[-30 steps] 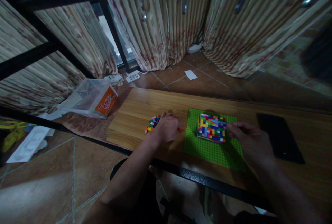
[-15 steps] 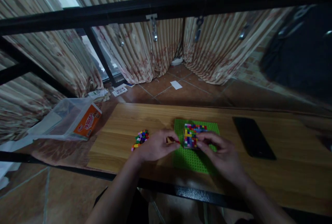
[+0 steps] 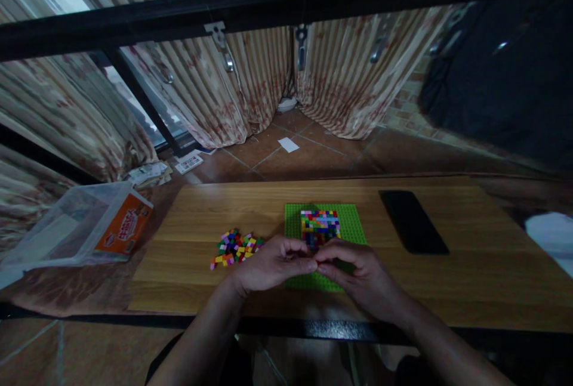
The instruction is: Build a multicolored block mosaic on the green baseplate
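A green studded baseplate [image 3: 351,225] lies on the wooden table [image 3: 470,278]. On it stands a block of many-coloured small bricks [image 3: 319,225]. A loose heap of coloured bricks [image 3: 235,247] lies to its left on the wood. My left hand [image 3: 268,263] and my right hand [image 3: 358,272] meet fingertip to fingertip over the near edge of the baseplate, just in front of the brick block. Both hands are pinched closed. What they pinch is hidden between the fingers.
A black phone [image 3: 412,221] lies face down right of the baseplate. A clear plastic bin with an orange label [image 3: 85,228] lies on its side at the left. A black metal bar [image 3: 286,4] crosses overhead. Striped curtains and tiled floor are behind.
My left hand left the loose heap and came right to the baseplate. My right hand moved from the block's right side to its front, meeting the left. The view shifted left and upward.
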Tool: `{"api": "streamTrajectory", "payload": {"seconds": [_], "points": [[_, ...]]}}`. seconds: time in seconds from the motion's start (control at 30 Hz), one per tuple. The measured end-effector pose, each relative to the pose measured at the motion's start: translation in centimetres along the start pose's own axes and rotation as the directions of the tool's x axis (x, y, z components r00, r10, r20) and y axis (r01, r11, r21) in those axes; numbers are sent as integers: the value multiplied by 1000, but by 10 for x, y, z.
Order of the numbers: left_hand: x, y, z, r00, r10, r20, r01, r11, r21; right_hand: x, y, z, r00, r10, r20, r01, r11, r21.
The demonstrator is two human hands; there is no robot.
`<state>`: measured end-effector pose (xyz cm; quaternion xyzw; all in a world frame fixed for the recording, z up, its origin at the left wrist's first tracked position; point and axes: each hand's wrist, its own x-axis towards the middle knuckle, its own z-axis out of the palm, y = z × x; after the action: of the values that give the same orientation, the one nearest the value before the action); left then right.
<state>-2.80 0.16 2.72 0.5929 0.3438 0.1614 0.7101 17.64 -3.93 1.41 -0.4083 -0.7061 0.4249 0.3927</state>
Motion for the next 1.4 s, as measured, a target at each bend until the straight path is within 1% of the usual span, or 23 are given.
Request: {"api": "streamTrajectory", "payload": {"seconds": [0.07, 0.1, 0.13, 0.17, 0.2, 0.23, 0.27, 0.3, 0.37, 0.43, 0.5, 0.8, 0.9, 1.03, 1.17, 1.4], "points": [[3, -2, 3, 998, 16, -69, -16, 1000, 4, 0, 6, -11, 996, 57, -72, -61, 997, -55], [4, -4, 3, 994, 21, -109, -21, 1000, 3, 0, 11, -16, 986, 95, -140, -107, 991, -75], [5, -5, 3, 988, 25, -151, -26, 1000, 0, 1, 16, -22, 962, 134, -236, -157, 984, -80], [6, -7, 2, 981, 29, -191, -31, 1000, -5, 2, 21, -27, 926, 172, -336, -203, 977, -60], [8, -9, 1, 973, 34, -227, -36, 999, -6, 3, 26, -31, 889, 203, -411, -232, 973, -20], [9, -10, -1, 965, 38, -260, -39, 999, -1, 4, 31, -34, 863, 232, -449, -250, 968, 19], [10, -11, -2, 957, 40, -287, -39, 999, 9, 5, 36, -36, 850, 255, -462, -264, 963, 47], [12, -11, -4, 950, 41, -309, -36, 999, 24, 6, 39, -36, 848, 274, -455, -272, 960, 70], [13, -12, -6, 941, 45, -335, -26, 998, 60, 7, 44, -36, 861, 299, -411, -285, 954, 96], [14, -12, -6, 939, 50, -341, -22, 996, 86, 9, 46, -34, 878, 311, -364, -290, 950, 111], [14, -11, -6, 941, 58, -333, -23, 994, 109, 11, 47, -32, 885, 315, -343, -291, 949, 122], [12, -10, -8, 939, 78, -334, -17, 983, 182, 16, 51, -30, 860, 370, -353, -306, 925, 225], [12, -10, -8, 938, 87, -337, -26, 983, 183, 17, 51, -30, 858, 375, -351, -310, 923, 228], [13, -12, -7, 935, 87, -343, -16, 979, 205, 16, 52, -31, 868, 368, -334, -302, 924, 233], [13, -14, -7, 934, 94, -345, -22, 978, 208, 16, 51, -33, 869, 380, -316, -320, 920, 227], [14, -15, -6, 929, 105, -355, -30, 977, 211, 18, 48, -35, 850, 402, -342, -357, 915, 188]]}}
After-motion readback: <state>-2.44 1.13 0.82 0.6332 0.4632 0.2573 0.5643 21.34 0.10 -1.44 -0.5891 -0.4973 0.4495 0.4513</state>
